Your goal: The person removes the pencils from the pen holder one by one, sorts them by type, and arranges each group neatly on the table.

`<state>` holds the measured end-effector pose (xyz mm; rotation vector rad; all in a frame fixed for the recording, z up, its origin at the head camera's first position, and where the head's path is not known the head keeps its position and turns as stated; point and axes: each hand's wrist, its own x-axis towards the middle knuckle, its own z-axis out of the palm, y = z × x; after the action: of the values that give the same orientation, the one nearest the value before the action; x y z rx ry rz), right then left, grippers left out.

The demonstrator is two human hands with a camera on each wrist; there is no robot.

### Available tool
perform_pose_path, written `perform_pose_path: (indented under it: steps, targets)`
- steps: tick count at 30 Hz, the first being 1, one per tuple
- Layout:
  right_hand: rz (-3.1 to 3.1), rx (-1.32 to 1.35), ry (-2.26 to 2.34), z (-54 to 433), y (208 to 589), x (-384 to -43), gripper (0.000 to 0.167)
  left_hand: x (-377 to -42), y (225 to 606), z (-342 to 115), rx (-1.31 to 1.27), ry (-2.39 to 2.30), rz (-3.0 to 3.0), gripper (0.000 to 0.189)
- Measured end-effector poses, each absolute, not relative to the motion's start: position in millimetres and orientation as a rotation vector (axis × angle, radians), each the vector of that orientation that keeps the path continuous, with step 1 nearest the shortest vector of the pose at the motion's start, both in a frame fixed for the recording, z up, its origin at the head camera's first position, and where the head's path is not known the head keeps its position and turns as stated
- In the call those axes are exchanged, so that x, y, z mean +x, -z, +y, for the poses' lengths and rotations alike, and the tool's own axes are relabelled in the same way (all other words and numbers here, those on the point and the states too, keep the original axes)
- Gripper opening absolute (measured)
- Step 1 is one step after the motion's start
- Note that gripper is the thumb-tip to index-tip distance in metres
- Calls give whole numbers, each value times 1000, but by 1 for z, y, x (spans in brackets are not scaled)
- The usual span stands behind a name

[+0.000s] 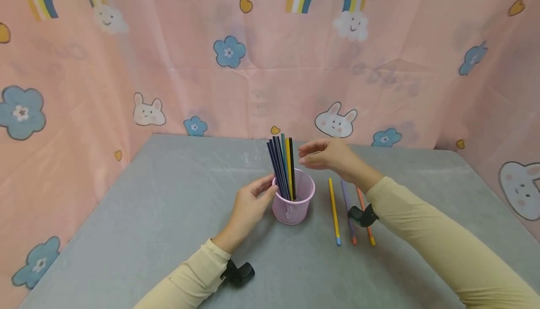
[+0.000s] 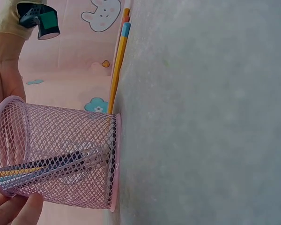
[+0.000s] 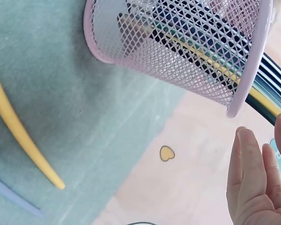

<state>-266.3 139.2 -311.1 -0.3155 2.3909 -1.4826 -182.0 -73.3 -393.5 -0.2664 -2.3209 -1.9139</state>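
Note:
A pink mesh pencil cup (image 1: pixel 294 210) stands upright on the table, holding several dark blue, teal, yellow and black pencils (image 1: pixel 283 168) that lean left. My left hand (image 1: pixel 250 206) holds the cup by the left side of its rim, fingers and thumb on the edge. To the right of the pencils' upper ends, my right hand (image 1: pixel 325 156) hovers with nothing in its fingers. The right wrist view shows that hand (image 3: pixel 260 183) apart from the cup, fingers extended. A yellow pencil (image 1: pixel 334 210), a purple pencil (image 1: pixel 348 210) and an orange pencil (image 1: pixel 362 201) lie right of the cup.
The grey table (image 1: pixel 168 215) reaches back to a pink printed curtain (image 1: pixel 270 88) that hangs behind and at both sides. Black wrist cameras (image 1: pixel 238 274) sit on both sleeves. The right forearm passes over the purple and orange pencils.

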Motion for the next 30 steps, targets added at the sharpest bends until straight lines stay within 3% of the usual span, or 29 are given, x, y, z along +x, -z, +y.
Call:
perform_pose_path:
  steps: [30]
  targets:
    - [2292, -260, 1580, 119, 310, -269, 41, -180, 391, -73, -260, 1922, -2319, 39]
